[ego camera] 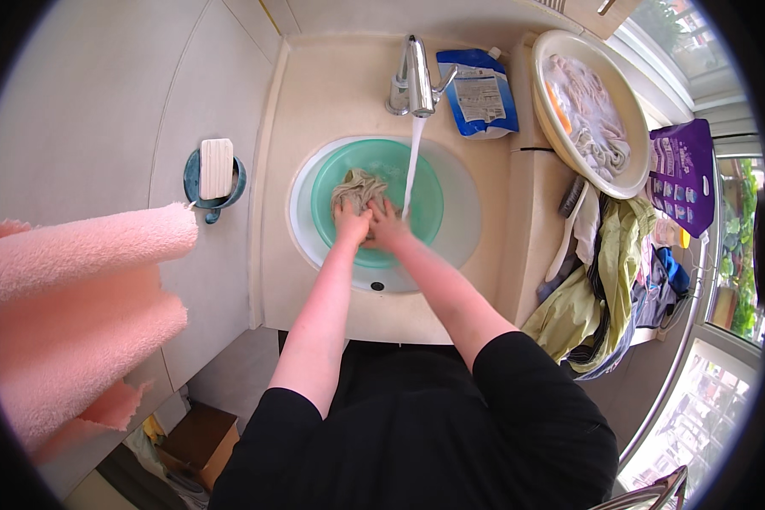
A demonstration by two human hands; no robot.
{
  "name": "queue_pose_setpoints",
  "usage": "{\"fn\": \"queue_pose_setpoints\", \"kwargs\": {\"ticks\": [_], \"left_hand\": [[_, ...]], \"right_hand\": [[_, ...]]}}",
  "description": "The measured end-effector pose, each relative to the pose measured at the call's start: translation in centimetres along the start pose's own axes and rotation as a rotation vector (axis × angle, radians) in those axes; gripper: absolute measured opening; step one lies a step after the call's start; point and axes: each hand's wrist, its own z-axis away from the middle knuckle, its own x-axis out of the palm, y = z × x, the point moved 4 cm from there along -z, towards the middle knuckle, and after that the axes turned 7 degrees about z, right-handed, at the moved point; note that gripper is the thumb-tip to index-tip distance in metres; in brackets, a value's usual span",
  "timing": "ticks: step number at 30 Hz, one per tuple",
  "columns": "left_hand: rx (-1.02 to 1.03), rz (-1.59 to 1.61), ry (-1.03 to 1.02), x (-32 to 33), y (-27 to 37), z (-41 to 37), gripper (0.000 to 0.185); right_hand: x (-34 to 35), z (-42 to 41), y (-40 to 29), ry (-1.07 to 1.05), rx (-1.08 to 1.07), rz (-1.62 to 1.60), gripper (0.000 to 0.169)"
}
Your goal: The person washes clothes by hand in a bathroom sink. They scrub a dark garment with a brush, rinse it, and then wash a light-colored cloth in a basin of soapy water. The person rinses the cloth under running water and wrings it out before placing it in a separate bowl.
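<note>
Both my hands are on a wet, crumpled beige cloth (357,185) inside a green plastic basin (430,197). My left hand (352,222) grips the cloth's near side, its fingers pressed into the folds. Close against it, my right hand (386,224) is blurred and also bears on the cloth; how firmly it holds is hard to see. The basin sits in an oval white sink (462,210). From a chrome faucet (419,76) a stream of water (414,159) falls into the basin beside my right hand.
A blue detergent pouch (481,95) lies behind the faucet's right side. On the right ledge stand a cream basin (542,48) of soapy laundry, a brush (567,236), piled clothes (612,274) and a purple bag (682,172). A soap bar (216,169) and pink towel (83,255) are left.
</note>
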Motion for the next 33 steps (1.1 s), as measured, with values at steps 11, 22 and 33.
{"fn": "queue_pose_setpoints", "kwargs": {"ticks": [11,22,33], "left_hand": [[-0.323,0.882,-0.007,-0.1,-0.8,0.1,0.068],[-0.527,1.487,-0.697,-0.3,2.7,0.3,0.045],[-0.381,1.173,-0.333,-0.3,2.3,-1.7,0.050]], "right_hand": [[-1.1,-1.4,3.6,0.390,0.440,-0.482,0.059],[-9.4,6.8,-4.4,0.582,0.012,-0.947,0.020],[-3.0,-1.1,6.3,0.357,0.579,-0.615,0.042]]}}
